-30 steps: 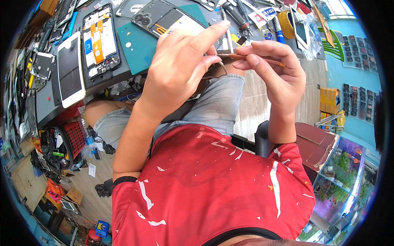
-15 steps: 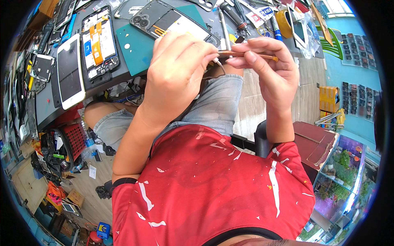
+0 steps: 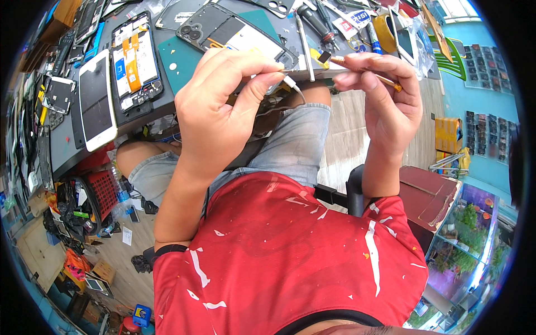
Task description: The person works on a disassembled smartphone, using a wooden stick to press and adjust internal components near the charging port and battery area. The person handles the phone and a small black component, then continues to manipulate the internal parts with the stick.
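Observation:
My left hand (image 3: 215, 109) is closed in a pinch, thumb against forefinger, over the bench edge. What lies between those fingertips is too small to make out. Across from it, my right hand (image 3: 388, 92) grips a slim copper-brown stick (image 3: 397, 87) with an orange end, mostly covered by the fingers. A small black square piece (image 3: 324, 57) shows by the stick's other tip; whether it is attached, I cannot tell. Beyond my left hand lies an opened phone (image 3: 223, 28) on a green mat (image 3: 170, 53). A white cable plug (image 3: 290, 82) hangs beside the left fingertips.
Left on the bench are a white-framed phone screen (image 3: 97, 100) and an opened phone with orange flex cables (image 3: 134, 61). A dark screwdriver-like tool (image 3: 315, 22), a blue marker (image 3: 374, 39) and a tape roll (image 3: 385, 30) lie at the back. A red basket (image 3: 100, 195) stands below left.
My hands have moved apart: the left went left, the right went right with the copper-brown stick. The stick's tip has left the left fingertips, and the white plug shows more.

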A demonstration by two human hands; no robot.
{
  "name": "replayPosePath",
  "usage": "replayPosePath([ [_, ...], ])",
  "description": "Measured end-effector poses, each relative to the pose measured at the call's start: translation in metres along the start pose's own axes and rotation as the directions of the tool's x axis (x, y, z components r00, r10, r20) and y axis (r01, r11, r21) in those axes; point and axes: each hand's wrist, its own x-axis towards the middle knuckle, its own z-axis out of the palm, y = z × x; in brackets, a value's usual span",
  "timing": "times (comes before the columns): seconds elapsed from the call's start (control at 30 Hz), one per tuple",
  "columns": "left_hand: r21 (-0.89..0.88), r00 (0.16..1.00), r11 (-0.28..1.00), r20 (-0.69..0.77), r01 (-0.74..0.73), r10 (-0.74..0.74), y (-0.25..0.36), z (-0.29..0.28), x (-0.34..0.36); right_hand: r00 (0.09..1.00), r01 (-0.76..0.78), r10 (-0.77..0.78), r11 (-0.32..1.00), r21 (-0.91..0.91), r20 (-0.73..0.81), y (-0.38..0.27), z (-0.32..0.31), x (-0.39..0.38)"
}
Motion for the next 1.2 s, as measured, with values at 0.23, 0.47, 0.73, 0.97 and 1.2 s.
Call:
replayPosePath([
  [0.23,0.106,0.994,0.988,0.005,-0.112,0.112,0.002,0.001,0.003,0.996,-0.065,0.064,0.998,0.017,0.065,-0.003,0.02,0.001],
  [0.47,0.174,0.984,0.969,0.037,-0.178,0.174,0.004,0.001,0.004,0.994,-0.081,0.079,0.996,0.034,0.077,-0.004,0.02,0.001],
  [0.73,0.216,0.976,0.952,0.072,-0.218,0.207,0.008,0.005,0.006,0.98,-0.189,0.181,0.977,0.103,0.086,0.002,0.025,0.0],
  [0.97,0.189,0.971,0.953,0.06,-0.238,0.231,-0.004,0.007,0.001,0.972,-0.234,0.235,0.968,0.094,0.002,0.01,0.025,-0.003],
  [1.2,0.15,0.991,0.98,0.031,-0.134,0.131,-0.004,0.009,-0.002,0.956,-0.28,0.291,0.947,0.159,-0.047,0.015,0.021,-0.004],
])
